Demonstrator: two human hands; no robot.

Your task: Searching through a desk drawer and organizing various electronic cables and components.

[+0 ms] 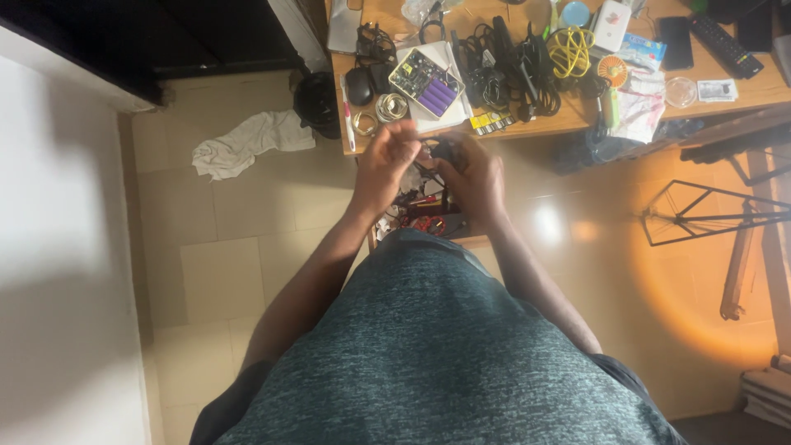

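Nearest is the person's own body in a grey-green flecked shirt (pixel 445 354), both bare forearms reaching forward from it. The left hand (pixel 386 169) and the right hand (pixel 471 177) meet close together just short of the near edge of the desk (pixel 568 124), raised above the floor. The right hand is curled around a small dark object (pixel 445 151), of which only the top shows between the fingers; the left hand's fingertips come in toward it from the left, but I cannot tell whether they pinch it or only touch it. Right below the hands, on the floor against the desk, sits a jumble of red and black wires and small parts (pixel 424 216). Off to the left on the pale tiled floor (pixel 239 247) lies a crumpled white cloth (pixel 243 144). On the desk, just beyond the hands, is an open white case holding purple batteries (pixel 427 82), with a coil of wire (pixel 391 107) and a black mouse (pixel 358 85) to its left. Further right come a tangle of black cables (pixel 507 74), a yellow coiled cable (pixel 570 51), a white box (pixel 611 25) and, at the far right, a black remote (pixel 725 45). A black wire stand (pixel 700 213) is on the floor at the right.
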